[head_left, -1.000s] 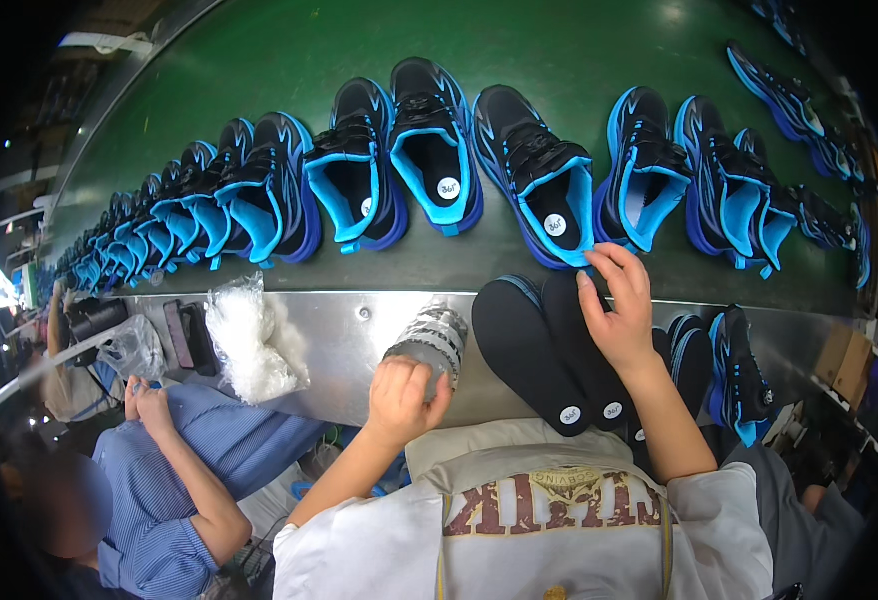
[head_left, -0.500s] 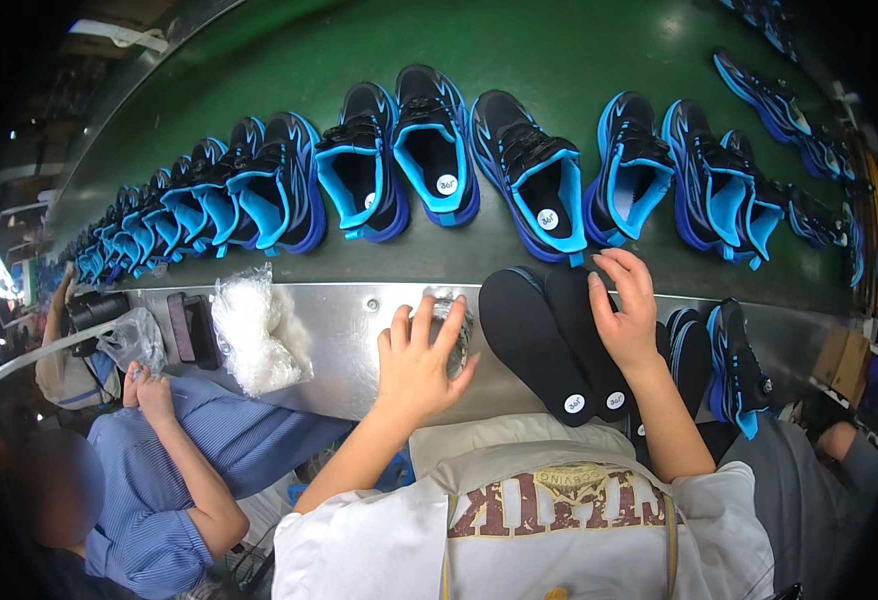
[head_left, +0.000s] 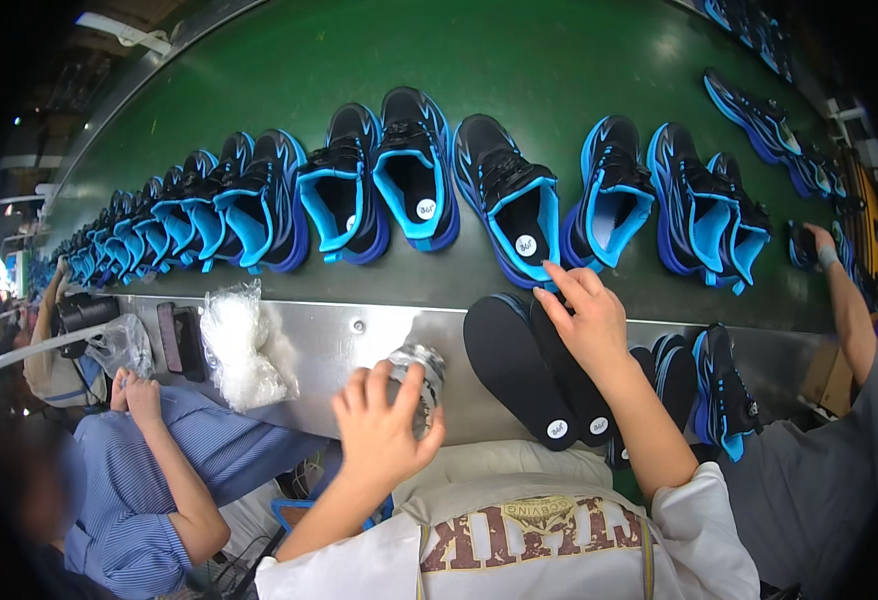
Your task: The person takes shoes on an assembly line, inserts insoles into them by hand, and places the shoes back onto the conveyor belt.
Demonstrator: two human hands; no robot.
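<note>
A black shoe with light-blue lining (head_left: pixel 500 150) stands on the green surface, its heel toward me. At its heel, my right hand (head_left: pixel 591 325) has the index fingertip over the collar edge and the thumb below it, pinching the heel. My left hand (head_left: pixel 384 430) is open, fingers spread, beside a round silvery object (head_left: pixel 421 365) on the metal ledge; its fingers partly cover it. Between my hands lies a pair of black insoles (head_left: pixel 507 365) with round white stickers at the heel ends. My right forearm crosses in front of the right-hand insole.
A long row of matching shoes (head_left: pixel 414 160) runs across the green table (head_left: pixel 519 60). On the metal ledge (head_left: pixel 359 345) rest a clear plastic bag of white material (head_left: pixel 237 350) and a dark case (head_left: pixel 181 340). More insoles and a shoe (head_left: pixel 724 385) are at right. Co-workers sit on both sides.
My right hand has come onto the shoe's heel. My left hand has drawn back from the round silvery object toward me. At far right, a co-worker's arm now reaches to a shoe.
</note>
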